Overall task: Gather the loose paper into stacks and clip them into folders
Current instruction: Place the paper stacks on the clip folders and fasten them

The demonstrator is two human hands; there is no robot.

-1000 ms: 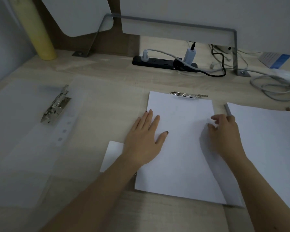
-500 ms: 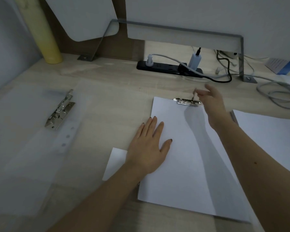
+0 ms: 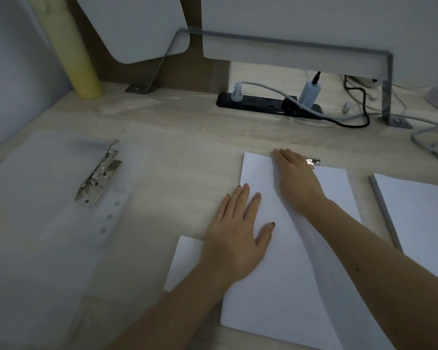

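The right hand [image 3: 297,178] lay open, fingers straight, on the far edge of the paper stack [image 3: 288,274], covering most of its metal clip [image 3: 313,162]. Nearer, the left hand [image 3: 238,236] pressed flat on the stack's left side. A clear folder [image 3: 48,223] lay well left.

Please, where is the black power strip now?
In the head view the black power strip lies at the back of the desk, right of centre, beyond the paper stack and right of the yellow roll.
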